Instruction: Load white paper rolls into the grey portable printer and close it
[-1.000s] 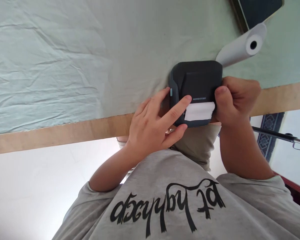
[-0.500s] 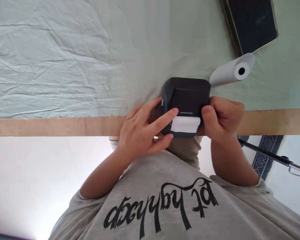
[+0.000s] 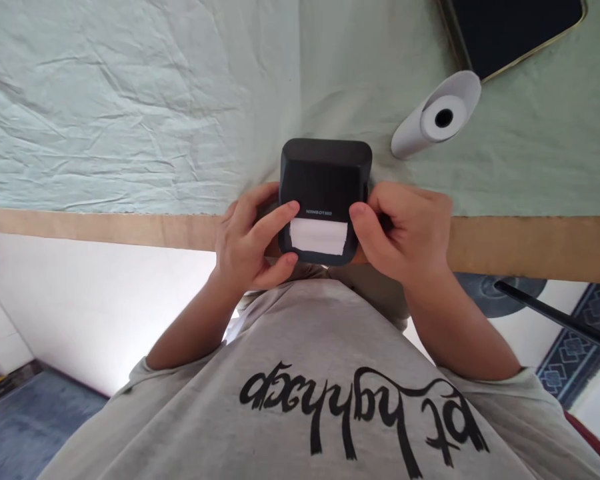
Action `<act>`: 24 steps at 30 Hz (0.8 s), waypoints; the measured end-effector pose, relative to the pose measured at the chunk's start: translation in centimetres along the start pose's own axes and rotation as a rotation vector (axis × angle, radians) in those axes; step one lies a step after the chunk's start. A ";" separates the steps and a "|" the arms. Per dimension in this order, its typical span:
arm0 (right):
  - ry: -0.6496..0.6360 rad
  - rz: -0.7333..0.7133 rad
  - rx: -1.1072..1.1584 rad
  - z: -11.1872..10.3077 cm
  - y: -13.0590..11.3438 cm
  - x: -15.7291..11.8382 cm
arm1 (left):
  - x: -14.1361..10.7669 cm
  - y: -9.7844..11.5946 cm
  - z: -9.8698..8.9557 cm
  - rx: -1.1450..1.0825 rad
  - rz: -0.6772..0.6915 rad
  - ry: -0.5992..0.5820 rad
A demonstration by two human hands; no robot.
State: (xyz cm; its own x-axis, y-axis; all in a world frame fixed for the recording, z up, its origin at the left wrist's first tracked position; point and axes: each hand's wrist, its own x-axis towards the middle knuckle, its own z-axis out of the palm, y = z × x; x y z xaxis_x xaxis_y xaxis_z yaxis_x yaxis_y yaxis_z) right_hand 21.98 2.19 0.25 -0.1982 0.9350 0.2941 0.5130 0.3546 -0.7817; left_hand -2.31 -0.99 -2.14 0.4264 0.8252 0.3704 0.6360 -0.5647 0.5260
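Observation:
A black label printer (image 3: 325, 183) is held between both hands at the table's front edge, its top facing up. White paper (image 3: 319, 237) shows in the opening along its near side. My left hand (image 3: 250, 240) is closed round the printer's left side, with a fingertip on the top near the printed lettering and the thumb at the near corner. My right hand (image 3: 407, 230) grips the opposite side, thumb on the top edge and the other fingers curled down beside it. The printer's underside is hidden.
A roll of white paper (image 3: 437, 120) lies behind the printer to the right, its outer end loose. Farther back is a dark-screened device (image 3: 520, 30), partly out of frame. Pale green cloth (image 3: 145, 113) covers the table behind a bare wooden edge (image 3: 530, 247). A black pole (image 3: 555, 317) stands below right.
The view has shifted, so the table things sit differently in frame. The printer is turned straighter and its top tilts more toward me. Both hands keep their hold.

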 end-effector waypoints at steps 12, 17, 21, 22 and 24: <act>0.050 0.023 -0.001 0.5 0.1 -0.4 | -0.2 0.1 -0.1 0.032 0.007 -0.032; 0.085 0.037 -0.056 0.9 -0.1 -0.4 | -0.3 0.2 -0.4 0.039 -0.036 -0.094; 0.100 0.051 -0.083 1.1 -0.3 -0.4 | -0.2 0.6 -0.5 0.076 -0.055 -0.169; 0.102 0.053 -0.094 1.1 -0.4 -0.4 | -0.1 0.7 -0.4 0.079 -0.071 -0.179; 0.099 0.072 -0.121 1.1 -0.3 -0.5 | 0.0 0.8 -0.2 0.078 -0.118 -0.198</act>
State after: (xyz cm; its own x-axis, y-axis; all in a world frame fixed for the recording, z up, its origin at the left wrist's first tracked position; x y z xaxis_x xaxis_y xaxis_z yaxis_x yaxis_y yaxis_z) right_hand 21.02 1.61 -0.25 -0.0767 0.9516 0.2975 0.6211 0.2790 -0.7324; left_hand -1.93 -1.38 -1.59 0.4590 0.8758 0.1489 0.7335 -0.4682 0.4927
